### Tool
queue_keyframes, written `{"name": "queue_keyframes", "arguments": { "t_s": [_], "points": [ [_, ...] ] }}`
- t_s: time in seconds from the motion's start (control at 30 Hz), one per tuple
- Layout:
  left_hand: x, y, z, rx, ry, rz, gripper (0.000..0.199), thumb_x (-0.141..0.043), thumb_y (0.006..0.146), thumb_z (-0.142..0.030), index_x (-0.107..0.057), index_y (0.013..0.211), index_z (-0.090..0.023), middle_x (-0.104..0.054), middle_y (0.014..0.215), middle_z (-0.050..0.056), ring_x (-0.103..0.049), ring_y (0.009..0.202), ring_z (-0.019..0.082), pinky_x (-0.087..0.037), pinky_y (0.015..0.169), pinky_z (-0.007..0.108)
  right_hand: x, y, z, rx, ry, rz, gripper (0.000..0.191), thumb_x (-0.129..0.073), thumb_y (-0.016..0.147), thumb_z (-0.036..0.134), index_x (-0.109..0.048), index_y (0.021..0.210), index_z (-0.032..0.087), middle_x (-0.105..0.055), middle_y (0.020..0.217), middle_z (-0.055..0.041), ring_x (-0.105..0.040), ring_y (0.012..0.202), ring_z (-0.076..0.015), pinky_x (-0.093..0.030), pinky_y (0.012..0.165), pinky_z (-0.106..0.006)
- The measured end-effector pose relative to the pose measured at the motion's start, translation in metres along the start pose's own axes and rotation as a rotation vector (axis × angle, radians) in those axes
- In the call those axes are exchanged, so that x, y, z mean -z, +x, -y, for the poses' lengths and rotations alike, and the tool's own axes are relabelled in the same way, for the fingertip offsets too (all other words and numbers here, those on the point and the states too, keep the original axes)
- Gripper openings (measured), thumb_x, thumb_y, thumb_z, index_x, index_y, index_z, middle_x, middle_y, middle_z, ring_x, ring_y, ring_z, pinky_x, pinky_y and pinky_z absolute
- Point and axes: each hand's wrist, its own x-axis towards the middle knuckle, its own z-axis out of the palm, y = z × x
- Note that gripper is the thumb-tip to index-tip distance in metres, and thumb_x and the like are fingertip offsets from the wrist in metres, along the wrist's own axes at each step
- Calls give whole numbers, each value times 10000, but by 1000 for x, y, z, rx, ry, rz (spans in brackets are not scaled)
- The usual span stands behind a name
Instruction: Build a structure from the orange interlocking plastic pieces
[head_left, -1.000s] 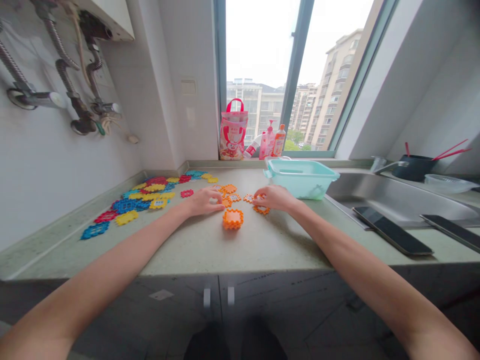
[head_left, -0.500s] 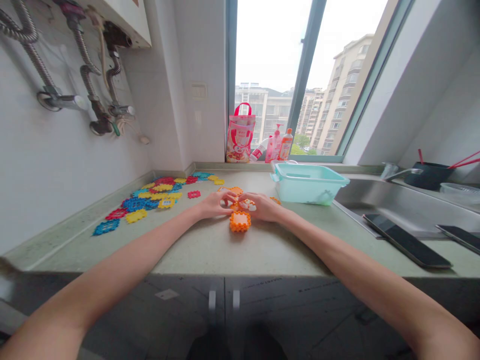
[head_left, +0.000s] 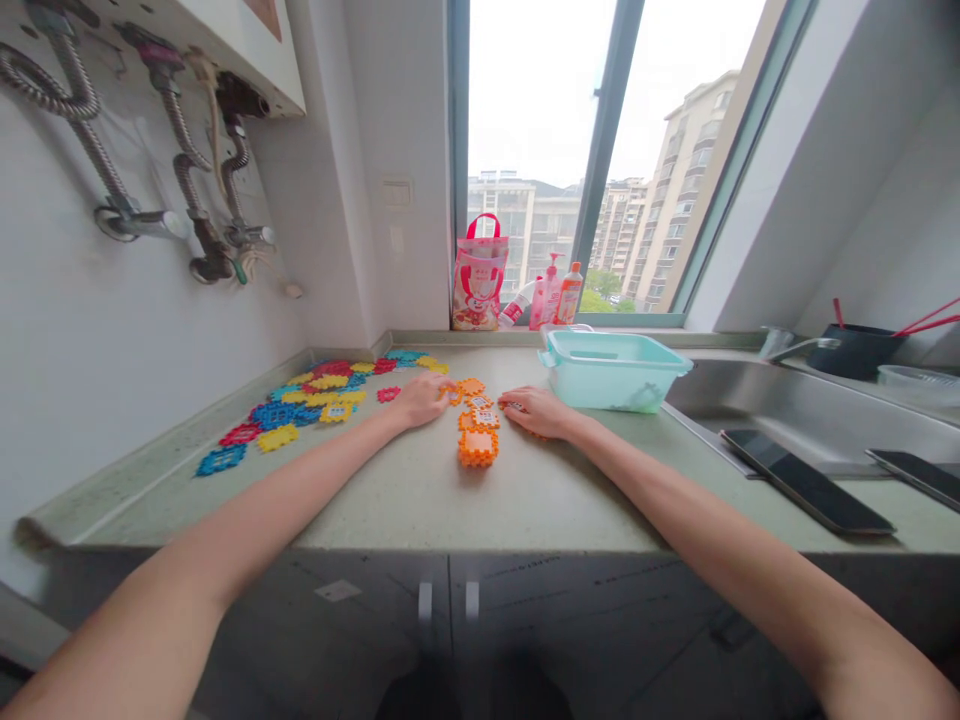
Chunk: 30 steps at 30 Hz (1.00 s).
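Observation:
Between my hands stands a small block of interlocking orange plastic tiles (head_left: 478, 450), with an orange tile bearing white-and-dark print (head_left: 485, 419) right behind it. More orange tiles (head_left: 472, 386) lie farther back. My left hand (head_left: 426, 400) is left of them, its fingertips closed on an orange tile (head_left: 453, 394). To the right, my right hand (head_left: 541, 412) lies low with fingers stretched out over a printed tile (head_left: 514, 405). Orange edges show under that palm; the rest is hidden.
Red, blue and yellow tiles (head_left: 300, 405) spread along the counter's left side. A mint plastic tub (head_left: 619, 370) stands right of my hands, before the sink (head_left: 750, 400). A phone (head_left: 806, 480) lies at the sink's front edge. Bag (head_left: 480, 285) and bottles stand at the window.
My hands have parted from around the orange pieces: the left moved left, the right moved right. The printed tile behind the block is now uncovered. The view shifted slightly.

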Motion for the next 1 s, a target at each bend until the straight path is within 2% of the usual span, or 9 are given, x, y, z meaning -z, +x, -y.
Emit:
{"name": "queue_keyframes", "arguments": {
  "t_s": [0.1, 0.2, 0.27, 0.37, 0.53, 0.63, 0.73, 0.83, 1.0],
  "points": [
    [-1, 7, 2, 61, 61, -8, 290, -633, 890, -314, -786, 1112, -208, -781, 1180, 93, -686, 1156, 300, -510, 1086, 436, 4, -4, -4, -11, -45, -3, 355, -563, 998, 287, -761, 1267, 167, -724, 1342, -141, -646, 1292, -300, -469, 1140, -414],
    [2, 3, 3, 46, 90, -40, 272, -670, 881, -383, -805, 1077, -253, -790, 1167, 66, -690, 1147, 295, -507, 1079, 425, 11, -9, -6, -72, -79, -11, 521, -664, 941, 378, -677, 1410, 150, -680, 1400, -181, -631, 1309, -325, -477, 1118, -406],
    [5, -1, 7, 47, 82, -36, 282, -684, 877, -443, -814, 1074, -290, -784, 1199, 40, -698, 1134, 282, -517, 1056, 405, 16, -12, -7, -122, -77, 4, 578, -689, 917, 401, -653, 1439, 154, -730, 1312, -168, -684, 1214, -310, -510, 1053, -373],
    [9, -6, 13, 61, 46, -4, 333, -680, 872, -559, -824, 1052, -318, -779, 1219, 16, -708, 1112, 268, -538, 996, 375, 20, -14, -7, -169, -41, 1, 464, -678, 912, 349, -714, 1351, 203, -792, 1159, -102, -737, 1060, -258, -531, 951, -311],
    [9, -4, 22, 110, 50, -5, 422, -693, 826, -620, -822, 1028, -272, -796, 1063, 51, -719, 992, 262, -554, 919, 354, 20, -13, -5, -174, -43, -45, 321, -722, 841, 281, -785, 1152, 228, -795, 1114, -82, -737, 1011, -252, -536, 894, -308],
    [10, -3, 23, 55, 81, -4, 435, -686, 828, -579, -812, 1090, -255, -776, 1077, 74, -697, 1036, 271, -538, 958, 356, 18, -11, -3, -117, 34, -127, 377, -752, 808, 261, -761, 1181, 210, -781, 1145, -96, -728, 1025, -254, -542, 928, -339],
    [11, -2, 22, 40, 98, 14, 417, -686, 827, -563, -808, 1079, -254, -756, 1086, 86, -674, 1077, 286, -520, 992, 380, 15, -7, 6, 34, 264, -196, 396, -735, 800, 204, -742, 1196, 205, -777, 1176, -70, -723, 1065, -227, -537, 986, -343],
    [14, -2, 21, 21, 88, 28, 372, -704, 812, -552, -801, 1020, -259, -741, 1057, 82, -666, 1049, 283, -510, 995, 396, 10, -5, 19, 123, 418, -146, 331, -717, 846, 245, -751, 1173, 212, -789, 1158, -47, -730, 1067, -218, -536, 1013, -355],
    [22, -4, 19, -54, 29, 53, 336, -743, 787, -546, -784, 963, -263, -738, 1036, 61, -671, 1001, 256, -500, 956, 360, 6, -5, 26, 215, 403, -71, 257, -699, 879, 240, -776, 1123, 227, -785, 1182, -54, -711, 1129, -228, -500, 1070, -379]
  ]
}}
